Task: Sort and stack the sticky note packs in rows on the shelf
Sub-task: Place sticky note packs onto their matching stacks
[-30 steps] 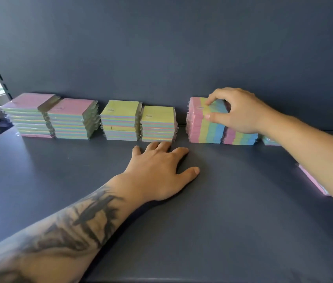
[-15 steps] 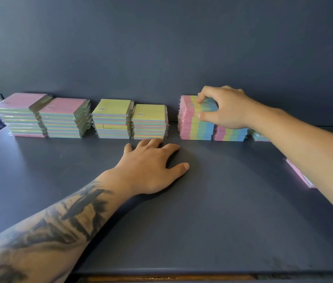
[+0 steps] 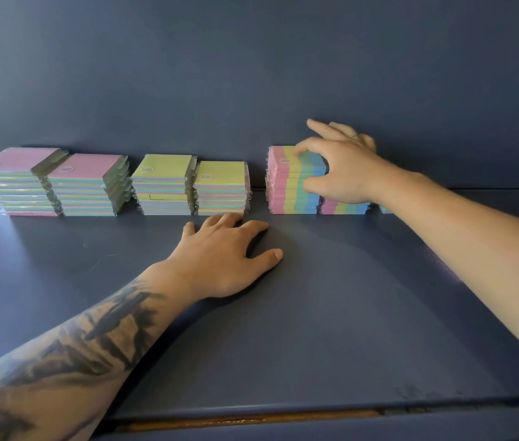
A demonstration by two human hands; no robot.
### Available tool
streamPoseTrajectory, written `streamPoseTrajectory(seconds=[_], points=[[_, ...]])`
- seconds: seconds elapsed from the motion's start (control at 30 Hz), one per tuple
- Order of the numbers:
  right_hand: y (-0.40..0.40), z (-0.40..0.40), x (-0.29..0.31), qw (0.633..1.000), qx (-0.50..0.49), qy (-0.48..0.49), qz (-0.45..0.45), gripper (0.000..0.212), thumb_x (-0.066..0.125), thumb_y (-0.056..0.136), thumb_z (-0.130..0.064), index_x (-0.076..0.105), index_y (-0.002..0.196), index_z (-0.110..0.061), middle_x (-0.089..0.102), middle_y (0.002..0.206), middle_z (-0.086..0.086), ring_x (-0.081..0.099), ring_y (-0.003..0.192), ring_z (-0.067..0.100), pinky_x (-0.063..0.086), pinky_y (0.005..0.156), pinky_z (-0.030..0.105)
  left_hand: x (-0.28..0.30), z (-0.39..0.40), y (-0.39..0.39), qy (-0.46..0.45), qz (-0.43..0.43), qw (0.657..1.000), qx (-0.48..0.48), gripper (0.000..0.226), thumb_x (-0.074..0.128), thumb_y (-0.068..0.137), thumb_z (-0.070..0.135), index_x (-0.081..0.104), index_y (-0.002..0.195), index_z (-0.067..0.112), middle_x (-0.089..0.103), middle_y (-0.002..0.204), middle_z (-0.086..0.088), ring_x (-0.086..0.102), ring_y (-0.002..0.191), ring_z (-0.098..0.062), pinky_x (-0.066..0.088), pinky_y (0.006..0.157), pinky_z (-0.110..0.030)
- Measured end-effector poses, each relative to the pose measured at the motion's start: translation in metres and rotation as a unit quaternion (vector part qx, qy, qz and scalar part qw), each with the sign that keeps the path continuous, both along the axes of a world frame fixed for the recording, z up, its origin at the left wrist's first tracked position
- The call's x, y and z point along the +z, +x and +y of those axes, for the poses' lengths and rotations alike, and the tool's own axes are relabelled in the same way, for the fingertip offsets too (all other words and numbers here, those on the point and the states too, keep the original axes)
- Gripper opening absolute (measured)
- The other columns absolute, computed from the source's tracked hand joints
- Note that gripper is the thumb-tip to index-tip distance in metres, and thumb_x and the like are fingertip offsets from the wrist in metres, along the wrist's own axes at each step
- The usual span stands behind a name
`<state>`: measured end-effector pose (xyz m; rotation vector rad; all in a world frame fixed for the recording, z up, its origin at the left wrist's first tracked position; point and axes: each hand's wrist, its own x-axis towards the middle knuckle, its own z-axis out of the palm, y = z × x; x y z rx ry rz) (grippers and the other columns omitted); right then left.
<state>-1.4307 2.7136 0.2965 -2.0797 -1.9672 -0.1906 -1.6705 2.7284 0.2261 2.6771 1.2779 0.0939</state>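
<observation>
Matte blue-grey shelf [image 3: 331, 313] ran across the frame, square wrapped sticky note packs [image 3: 162, 186] stacked along its back wall. Right hand [image 3: 341, 168] pinched the striped stack [image 3: 290, 186] right of centre with thumb and curled fingers; left hand [image 3: 223, 259] lay flat, fingers spread, at centre.

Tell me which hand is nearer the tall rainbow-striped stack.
Right. The right hand holds the tall rainbow-striped stack at its top and right side; the left hand rests flat on the shelf, forward and left of it.
</observation>
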Motion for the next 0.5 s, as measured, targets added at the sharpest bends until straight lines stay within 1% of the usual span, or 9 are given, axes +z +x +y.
streamPoseTrajectory(seconds=[0.03, 0.1, 0.17, 0.23, 0.27, 0.33, 0.43, 0.5], points=[[0.000, -0.003, -0.001, 1.000, 0.002, 0.010, 0.003, 0.061, 0.065, 0.085, -0.039, 0.046, 0.144, -0.044, 0.010, 0.171, -0.010, 0.005, 0.158, 0.020, 0.008, 0.122, 0.048, 0.000, 0.000, -0.001, 0.003, -0.001, 1.000, 0.001, 0.070, 0.029, 0.092, 0.082, 0.030, 0.154, 0.050, 0.027, 0.165, 0.006, 0.023, 0.153, -0.022, 0.021, 0.122, -0.057], [0.003, -0.013, -0.006, 1.000, 0.013, 0.028, 0.005, 0.065, 0.065, 0.083, -0.038, 0.045, 0.145, -0.042, 0.013, 0.171, -0.010, 0.007, 0.157, 0.020, 0.009, 0.122, 0.047, 0.001, -0.003, -0.002, 0.020, -0.006, 1.000, 0.000, 0.068, 0.031, 0.093, 0.080, 0.036, 0.152, 0.047, 0.036, 0.160, 0.007, 0.033, 0.148, -0.022, 0.028, 0.119, -0.052], [0.009, -0.029, -0.011, 0.999, 0.029, 0.030, 0.000, 0.066, 0.064, 0.080, -0.043, 0.047, 0.144, -0.041, 0.019, 0.169, -0.010, 0.012, 0.155, 0.019, 0.012, 0.121, 0.046, 0.003, -0.007, 0.002, 0.045, -0.008, 0.999, -0.004, 0.062, 0.033, 0.094, 0.076, 0.044, 0.147, 0.044, 0.045, 0.151, 0.009, 0.043, 0.139, -0.021, 0.036, 0.114, -0.046], [0.018, -0.048, -0.014, 0.998, 0.049, 0.026, 0.004, 0.061, 0.064, 0.079, -0.043, 0.051, 0.139, -0.040, 0.029, 0.163, -0.012, 0.019, 0.151, 0.019, 0.014, 0.118, 0.044, 0.008, -0.016, 0.009, 0.060, -0.014, 0.998, -0.008, 0.058, 0.037, 0.094, 0.074, 0.051, 0.140, 0.043, 0.051, 0.143, 0.009, 0.050, 0.132, -0.019, 0.040, 0.109, -0.043], [0.025, -0.058, -0.015, 0.998, 0.060, 0.024, 0.010, 0.056, 0.063, 0.080, -0.041, 0.053, 0.135, -0.040, 0.035, 0.158, -0.014, 0.024, 0.147, 0.018, 0.017, 0.116, 0.042, 0.010, -0.021, 0.013, 0.061, -0.023, 0.998, -0.010, 0.055, 0.040, 0.093, 0.074, 0.055, 0.135, 0.042, 0.054, 0.139, 0.010, 0.052, 0.129, -0.019, 0.041, 0.108, -0.042], [0.042, -0.076, -0.016, 0.997, 0.075, 0.019, 0.029, 0.045, 0.058, 0.079, -0.041, 0.054, 0.123, -0.040, 0.048, 0.140, -0.018, 0.034, 0.137, 0.016, 0.022, 0.111, 0.038, 0.013, -0.032, 0.022, 0.063, -0.042, 0.997, -0.017, 0.052, 0.044, 0.092, 0.075, 0.060, 0.129, 0.041, 0.058, 0.135, 0.010, 0.055, 0.126, -0.019, 0.044, 0.107, -0.042], [0.075, -0.100, -0.018, 0.995, 0.084, -0.001, 0.058, 0.029, 0.061, 0.085, -0.033, 0.055, 0.112, -0.040, 0.057, 0.118, -0.016, 0.047, 0.118, 0.016, 0.036, 0.105, 0.039, 0.016, -0.050, 0.045, 0.068, -0.045, 0.996, -0.036, 0.065, 0.037, 0.081, 0.082, 0.060, 0.128, 0.043, 0.061, 0.134, 0.013, 0.057, 0.124, -0.019, 0.046, 0.107, -0.044], [0.098, -0.115, -0.020, 0.993, 0.078, -0.013, 0.082, 0.024, 0.064, 0.086, -0.029, 0.058, 0.107, -0.038, 0.058, 0.111, -0.018, 0.052, 0.109, 0.014, 0.044, 0.094, 0.037, 0.018, -0.062, 0.067, 0.052, -0.058, 0.996, -0.047, 0.071, 0.034, 0.077, 0.084, 0.060, 0.128, 0.043, 0.065, 0.129, 0.013, 0.061, 0.119, -0.018, 0.049, 0.104, -0.044]])
